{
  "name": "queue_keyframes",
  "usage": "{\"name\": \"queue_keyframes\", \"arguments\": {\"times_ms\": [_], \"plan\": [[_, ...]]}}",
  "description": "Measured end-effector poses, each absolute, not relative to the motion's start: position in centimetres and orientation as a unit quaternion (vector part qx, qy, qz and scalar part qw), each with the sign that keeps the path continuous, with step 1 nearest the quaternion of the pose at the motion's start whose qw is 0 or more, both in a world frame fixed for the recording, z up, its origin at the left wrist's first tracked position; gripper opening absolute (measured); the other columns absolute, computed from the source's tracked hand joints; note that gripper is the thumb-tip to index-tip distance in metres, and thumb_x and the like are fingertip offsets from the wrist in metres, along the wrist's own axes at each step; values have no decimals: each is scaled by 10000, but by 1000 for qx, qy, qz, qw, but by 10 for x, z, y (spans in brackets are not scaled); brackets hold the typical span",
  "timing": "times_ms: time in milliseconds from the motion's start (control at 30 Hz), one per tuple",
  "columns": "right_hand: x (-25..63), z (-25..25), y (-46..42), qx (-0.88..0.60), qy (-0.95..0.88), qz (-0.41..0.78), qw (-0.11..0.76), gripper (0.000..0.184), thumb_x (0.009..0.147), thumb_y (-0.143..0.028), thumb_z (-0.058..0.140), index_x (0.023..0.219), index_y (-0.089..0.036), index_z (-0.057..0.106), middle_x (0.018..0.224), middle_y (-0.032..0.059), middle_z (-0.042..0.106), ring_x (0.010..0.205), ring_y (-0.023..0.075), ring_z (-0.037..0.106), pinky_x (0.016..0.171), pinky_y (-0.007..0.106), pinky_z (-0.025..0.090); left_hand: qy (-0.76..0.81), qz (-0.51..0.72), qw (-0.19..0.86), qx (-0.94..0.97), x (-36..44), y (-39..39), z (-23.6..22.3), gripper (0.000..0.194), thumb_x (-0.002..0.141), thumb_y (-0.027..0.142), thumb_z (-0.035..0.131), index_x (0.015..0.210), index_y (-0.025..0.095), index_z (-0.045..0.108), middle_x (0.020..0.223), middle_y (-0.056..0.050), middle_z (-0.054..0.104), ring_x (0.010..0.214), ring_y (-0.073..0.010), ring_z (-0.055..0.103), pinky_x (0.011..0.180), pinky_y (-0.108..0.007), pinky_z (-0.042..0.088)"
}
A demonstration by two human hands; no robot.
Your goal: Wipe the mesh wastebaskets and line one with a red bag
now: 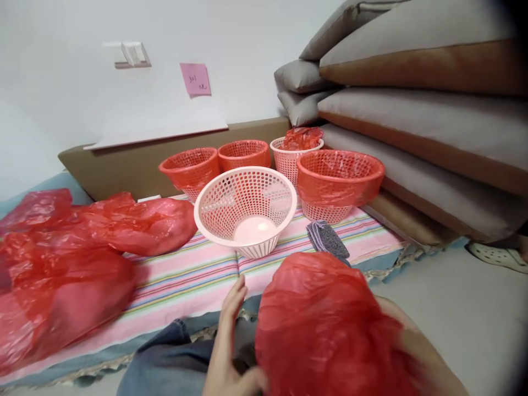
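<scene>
A crumpled red plastic bag fills the lower middle, in front of my body. My left hand is raised at its left side, fingers stretched up and thumb apart, with nothing in its grasp. My right hand is at the bag's right side; only blurred skin along the wrist and forearm shows, and the bag hides the fingers. Beyond the bag stands a bare pale pink plastic basket, tilted a little toward me. A folded grey cloth lies to the right of that basket.
Behind stand several baskets lined with red bags, including a large one and a pink one with a bag bunched inside. Red bags lie on the striped cloth at left. Stacked cushions rise at right.
</scene>
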State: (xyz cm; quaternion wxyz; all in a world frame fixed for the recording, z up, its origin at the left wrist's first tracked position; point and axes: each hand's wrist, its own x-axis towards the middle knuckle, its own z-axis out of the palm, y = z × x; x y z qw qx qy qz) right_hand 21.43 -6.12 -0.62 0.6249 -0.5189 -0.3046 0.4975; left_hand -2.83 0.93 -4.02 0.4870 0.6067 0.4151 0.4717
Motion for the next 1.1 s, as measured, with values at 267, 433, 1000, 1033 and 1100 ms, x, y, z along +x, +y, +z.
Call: {"name": "queue_keyframes", "arguments": {"times_ms": [267,433,1000,1033,1100], "plan": [[176,8,-10,-405,-401,682,458,81,690,-277,735,756,-240,710,766,-13,705,750,178,662,667,248,527,427,399,541,604,1,-6,-34,600,874,334,624,1456,335,481,1555,-62,424,1391,-294,456,1175,-496,331],[158,20,7,-297,-321,739,512,227,749,-350,770,954,-254,752,906,5,753,805,147,704,757,224,550,516,492,465,525,0,25,-46,679,533,309,867,1175,212,673,1193,-114,713,1107,-347,665,978,-449,537],[134,-36,27,-421,-599,442,517,120,815,-252,698,931,-227,704,900,26,703,826,189,659,744,296,541,544,661,439,273,-70,24,-29,484,636,488,808,1009,209,680,1011,-64,752,1007,-295,699,837,-386,582],[136,-32,28,-420,-589,421,547,71,833,-247,679,899,-229,699,877,18,694,810,177,653,714,272,531,567,662,396,287,-75,21,-26,456,658,490,797,1004,216,683,1014,-56,748,1038,-290,686,861,-385,574],[145,-19,27,-418,-570,366,605,53,871,-243,646,892,-239,694,878,11,687,821,161,649,712,243,523,618,655,294,322,-82,17,-18,392,691,474,779,977,221,689,954,-37,743,1073,-279,664,908,-386,553]]}}
